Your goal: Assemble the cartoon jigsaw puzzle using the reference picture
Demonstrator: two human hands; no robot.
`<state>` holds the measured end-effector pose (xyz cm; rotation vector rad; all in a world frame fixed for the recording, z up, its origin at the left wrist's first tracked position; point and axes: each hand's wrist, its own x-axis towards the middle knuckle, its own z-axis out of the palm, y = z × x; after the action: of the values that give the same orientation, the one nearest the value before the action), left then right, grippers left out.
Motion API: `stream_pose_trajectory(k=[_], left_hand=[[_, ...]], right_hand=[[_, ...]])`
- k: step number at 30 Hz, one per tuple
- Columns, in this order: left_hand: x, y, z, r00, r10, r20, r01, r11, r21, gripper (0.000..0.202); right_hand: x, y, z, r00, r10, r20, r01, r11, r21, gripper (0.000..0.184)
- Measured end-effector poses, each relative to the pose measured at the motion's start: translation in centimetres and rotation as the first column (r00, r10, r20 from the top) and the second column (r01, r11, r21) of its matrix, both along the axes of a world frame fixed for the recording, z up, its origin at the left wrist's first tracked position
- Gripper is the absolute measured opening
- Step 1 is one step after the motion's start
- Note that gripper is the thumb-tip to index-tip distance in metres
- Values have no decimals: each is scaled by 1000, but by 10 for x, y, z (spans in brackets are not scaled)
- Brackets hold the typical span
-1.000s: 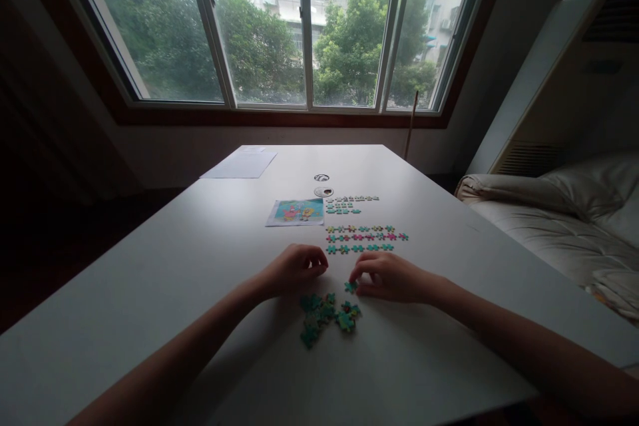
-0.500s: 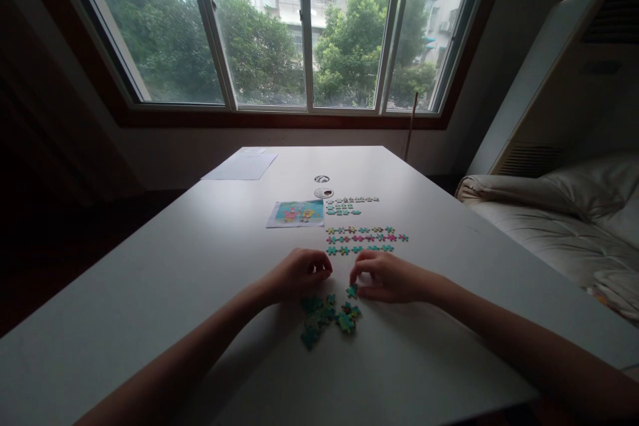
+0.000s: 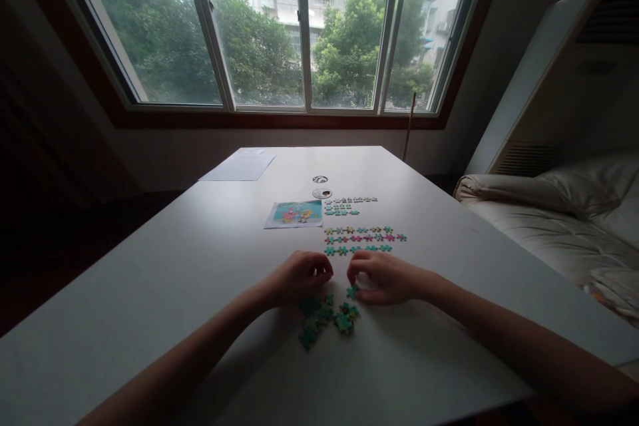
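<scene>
The step in hand seems to be the handling of one single piece. The right hand (image 3: 384, 277) is just beyond the loose pile (image 3: 326, 313), to its right, and it grasps one green piece (image 3: 352, 292) between thumb and forefinger; how firm is this grip, I cannot tell. The left hand (image 3: 302, 276) is just beyond the left part of the pile, with its fingers loosely curled; no piece is visible in it, but whether the fingertips meet I cannot tell. Beyond the pile, on the white desk (image 3: 239, 353), lie the near rows (image 3: 368, 238) of separate pieces, and further away, to the left, the printed picture (image 3: 293, 213). In my judgement, the next move calls for a light pinch at the thin edge of the green piece, and for wrists that do not brush the pile.
</scene>
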<state>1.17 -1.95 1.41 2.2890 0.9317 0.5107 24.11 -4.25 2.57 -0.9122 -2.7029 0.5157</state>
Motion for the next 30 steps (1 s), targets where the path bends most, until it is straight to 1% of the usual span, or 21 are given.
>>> stream_pose_trajectory(k=[4,6,9,11,13,17,20,22,25,30], left_hand=[[2,-3,0,1000,-21,2,21,1000,-9,15],[3,-5,2,999,-48,1,48,999,-17,16],[6,-9,5,995,-95,6,95,995,-17,16],[7,-11,6,994,-103,24,103,995,9,16],[9,-12,7,995,-86,46,85,996,36,15],[9,-13,7,997,-13,78,9,999,45,14],[9,-10,8,991,78,112,-83,996,40,17],[8,-8,8,983,127,133,-131,991,25,20],[8,-6,6,975,158,154,-159,987,-5,23],[9,-5,4,971,172,168,-167,985,-41,25]], right_hand=[[-1,1,-2,998,-26,-54,24,999,-32,19],[-1,1,-4,992,-58,-114,46,993,-106,14],[-4,1,-5,972,-116,-205,65,968,-243,8],[-6,0,-4,954,-157,-257,81,956,-283,9],[-9,-1,-4,937,-188,-295,101,953,-286,11],[-10,1,-4,911,-238,-337,163,958,-237,15],[-6,4,-6,886,-291,-361,253,956,-149,13],[-4,6,-9,888,-284,-362,277,958,-73,11],[-3,6,-13,910,-241,-338,266,963,30,10],[-6,4,-15,933,-172,-317,221,967,127,14]])
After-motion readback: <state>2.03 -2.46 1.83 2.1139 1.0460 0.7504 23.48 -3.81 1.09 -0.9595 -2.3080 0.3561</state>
